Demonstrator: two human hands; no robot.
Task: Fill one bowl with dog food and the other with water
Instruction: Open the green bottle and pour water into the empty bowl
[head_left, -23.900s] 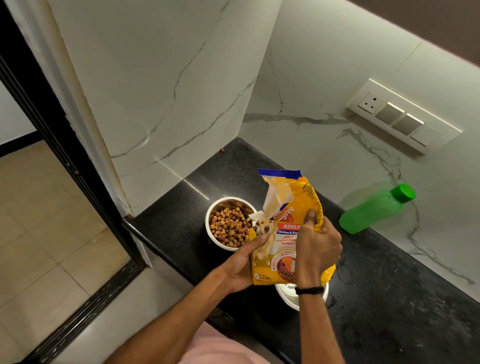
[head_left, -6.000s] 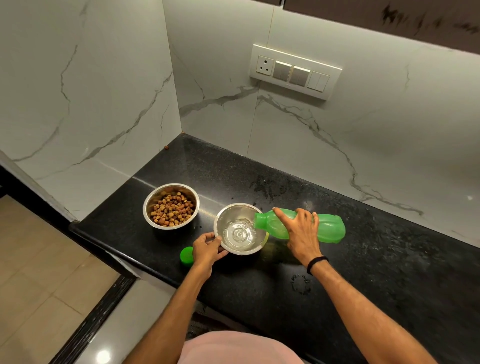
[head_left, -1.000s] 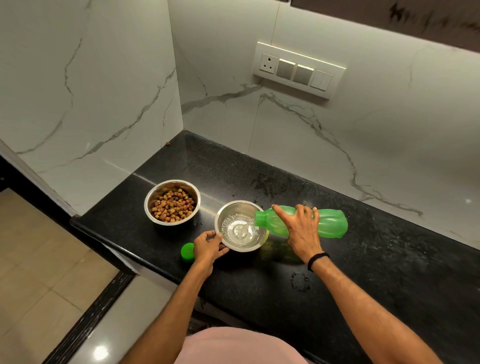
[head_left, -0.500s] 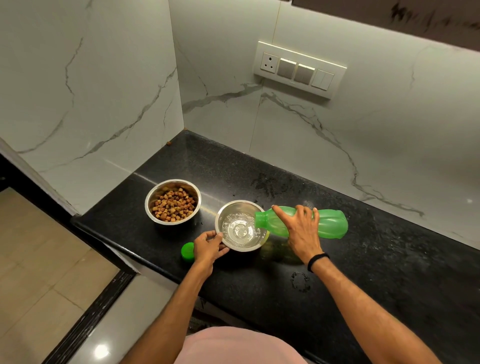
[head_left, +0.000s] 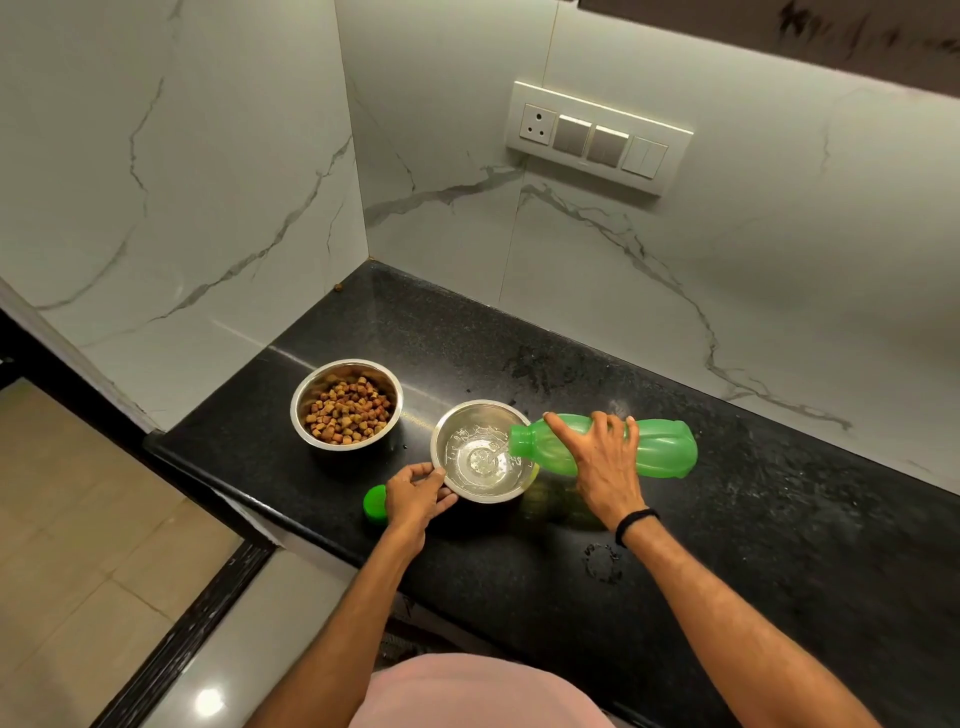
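Head view, single frame.

- Right grip: wrapped over the middle of the green bottle, fingers curled across its top side, thumb stretched toward the neck. The bottle lies nearly horizontal above the tabletop, uncapped, base to the right. Its mouth hangs over the right rim of the water bowl. So the bowl sits just left of this grip, below the bottle's neck.
- A thin stream runs from the bottle mouth down into the water pooled in the bowl bottom. The level is shallow and most of the steel inner wall is bare.
- Left grip: closed on the near-left rim of the water bowl, thumb on the rim edge, fingers curled against the outer wall. The bowl rests flat on the tabletop.
- Green cap: on the tabletop, just left of the left grip, partly hidden behind it, near the front edge.
- Food bowl: steel, standing on the tabletop to the left of and behind the water bowl, apart from it, holding brown dog food roughly to mid-depth. Neither grip touches it.
- One stray kibble lies at the back corner by the marble wall.
- Black wristband on the right wrist.
- Wet ring mark on the tabletop, near the right forearm.
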